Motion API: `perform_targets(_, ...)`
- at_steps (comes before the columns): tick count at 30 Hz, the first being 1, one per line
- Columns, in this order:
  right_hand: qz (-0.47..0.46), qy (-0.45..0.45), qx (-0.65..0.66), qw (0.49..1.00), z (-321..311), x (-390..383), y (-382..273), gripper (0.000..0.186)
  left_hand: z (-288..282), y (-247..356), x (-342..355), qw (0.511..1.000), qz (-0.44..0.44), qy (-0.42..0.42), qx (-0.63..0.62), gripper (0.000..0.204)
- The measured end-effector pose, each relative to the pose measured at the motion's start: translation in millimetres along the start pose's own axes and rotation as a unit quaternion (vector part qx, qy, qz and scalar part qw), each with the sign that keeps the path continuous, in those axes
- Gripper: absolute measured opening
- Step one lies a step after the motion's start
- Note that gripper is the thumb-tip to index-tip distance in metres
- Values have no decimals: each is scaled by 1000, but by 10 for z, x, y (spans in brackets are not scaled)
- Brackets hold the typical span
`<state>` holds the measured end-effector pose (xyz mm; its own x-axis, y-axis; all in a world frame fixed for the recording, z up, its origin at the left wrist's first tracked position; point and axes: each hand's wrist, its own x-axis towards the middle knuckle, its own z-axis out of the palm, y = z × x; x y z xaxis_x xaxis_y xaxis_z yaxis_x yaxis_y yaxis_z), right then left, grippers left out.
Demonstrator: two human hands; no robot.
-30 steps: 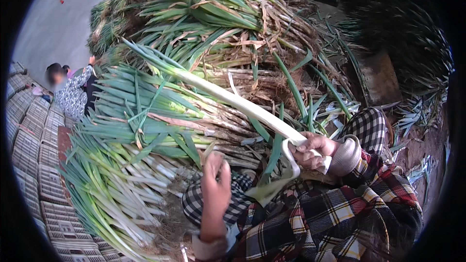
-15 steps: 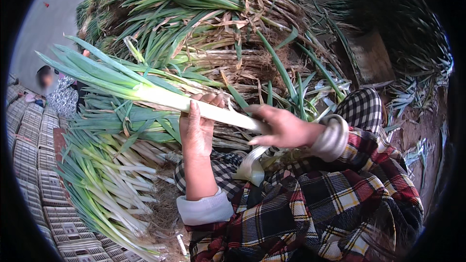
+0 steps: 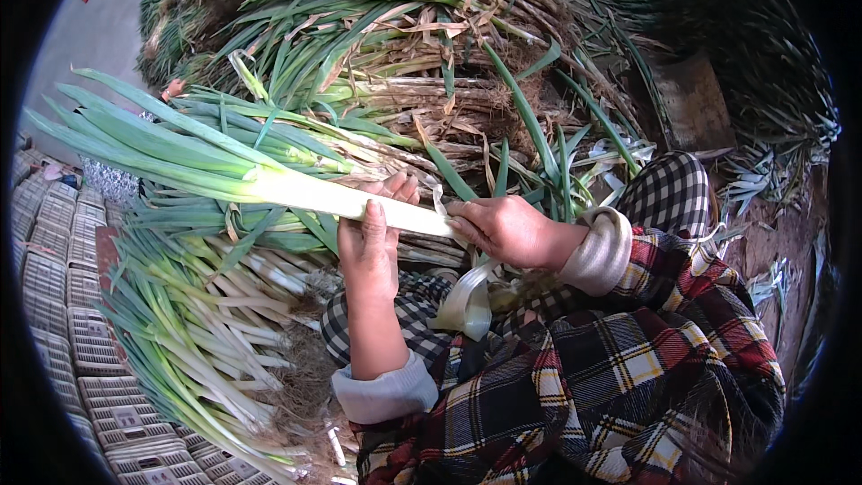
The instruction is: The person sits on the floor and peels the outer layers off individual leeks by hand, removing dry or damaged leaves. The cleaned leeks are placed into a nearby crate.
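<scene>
A thick leek [image 3: 310, 193] lies slantwise in front of me, its green leaves to the upper left and its white shaft toward the right. My left hand [image 3: 370, 247] grips the shaft from below, with the thumb on the near side. My right hand [image 3: 510, 230] is closed in a pinch at the white end, which its fingers partly hide. A small pale strip of skin stands up beside those fingers. On my lap, below the right hand, rests a peeled whitish layer [image 3: 467, 301].
Tied bundles of unpeeled leeks [image 3: 395, 108] with dry leaves are heaped ahead. Pale-shafted leeks [image 3: 220, 319] with roots lie at my left. Stacked plastic crates [image 3: 117, 409] line the far left, near a partly seen person [image 3: 112, 178]. A brown board [image 3: 693, 103] and leaf scraps [image 3: 772, 283] are at right.
The right hand has moved slightly left and its fingers have closed at the leek's end, where a skin strip now shows. The leek has shifted a little left.
</scene>
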<state>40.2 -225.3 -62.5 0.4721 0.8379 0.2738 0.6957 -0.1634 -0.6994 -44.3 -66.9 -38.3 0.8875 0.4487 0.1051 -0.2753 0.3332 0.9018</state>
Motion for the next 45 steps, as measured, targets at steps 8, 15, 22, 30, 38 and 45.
perform_targets(8, -47, 10, -52, 998, 24, -36, 14, 30, 49, -29, 1, 1000, -8, 25, 11, 31)
perform_targets(15, 104, -8, 94, 990, 90, -20, 163, 21, 63, -40, -21, 999, -13, 14, 29, 37)
perform_targets(22, 434, 166, 647, 604, 99, 125, 363, 25, 147, -42, 4, 993, 21, 40, -113, 40)
perform_targets(30, 272, 110, 667, 685, -126, 51, 12, 16, 118, 219, 408, 961, 36, 239, -135, 27)
perform_targets(38, 334, 41, 479, 811, -687, -814, 101, 20, -608, 404, 775, 943, 30, 293, -156, 23)
perform_targets(45, 337, -5, -118, 934, -1092, -1786, 379, 24, -1318, 649, 851, 922, 105, 323, -185, 30)
